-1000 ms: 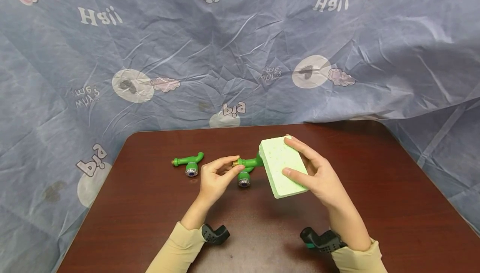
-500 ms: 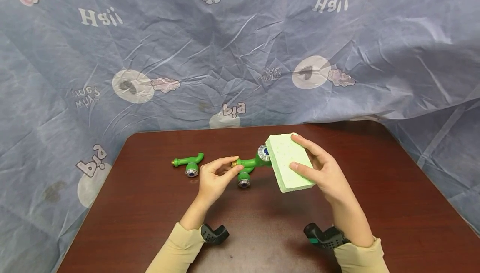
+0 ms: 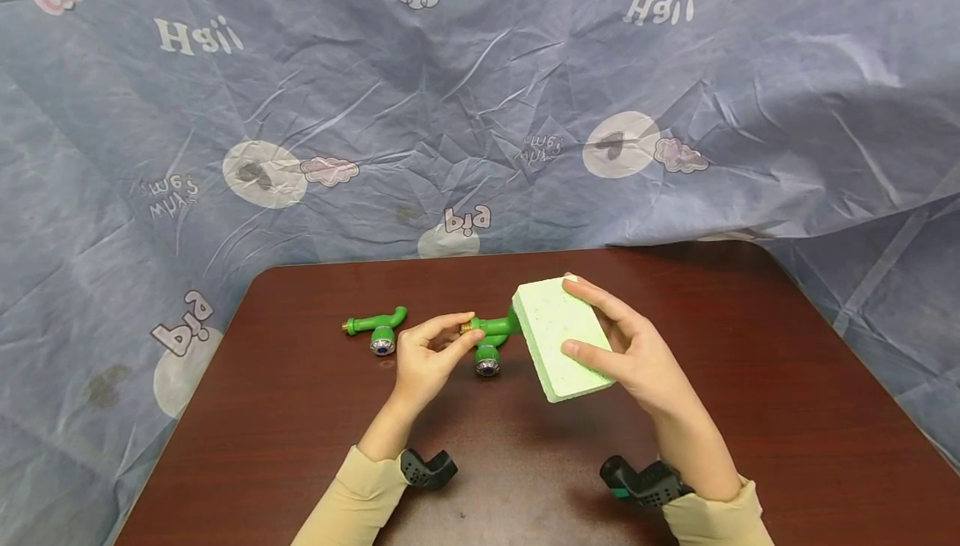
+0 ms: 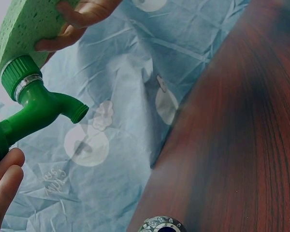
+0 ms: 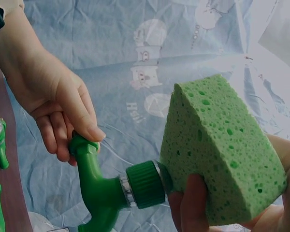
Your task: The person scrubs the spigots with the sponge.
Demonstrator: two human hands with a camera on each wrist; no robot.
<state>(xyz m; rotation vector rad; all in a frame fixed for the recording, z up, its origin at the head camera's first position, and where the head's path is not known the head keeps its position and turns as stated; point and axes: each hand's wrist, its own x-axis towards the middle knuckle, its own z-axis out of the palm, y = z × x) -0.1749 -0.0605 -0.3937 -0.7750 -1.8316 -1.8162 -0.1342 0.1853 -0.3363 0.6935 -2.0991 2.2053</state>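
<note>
My left hand (image 3: 429, 356) pinches a green plastic faucet (image 4: 36, 108) by its brass-threaded inlet end, holding it up over the table. My right hand (image 3: 637, 354) grips a light green sponge (image 3: 566, 338), thumb on the broad face and fingers round the edges. In the right wrist view the sponge's face lies against the end of the faucet's ribbed knob (image 5: 145, 183). From the head view the sponge hides that knob. The faucet's spout points away from the sponge in the left wrist view.
Two more green faucets lie on the dark wooden table (image 3: 300, 438): one at the left (image 3: 382, 333), another (image 3: 487, 358) behind the held faucet. A blue patterned cloth (image 3: 420, 112) hangs behind the table's far edge. Both wrists wear black camera mounts.
The sponge moved right, baring the faucet's knob half a second ago, then came back left over it. My left hand and the faucet have stayed almost still.
</note>
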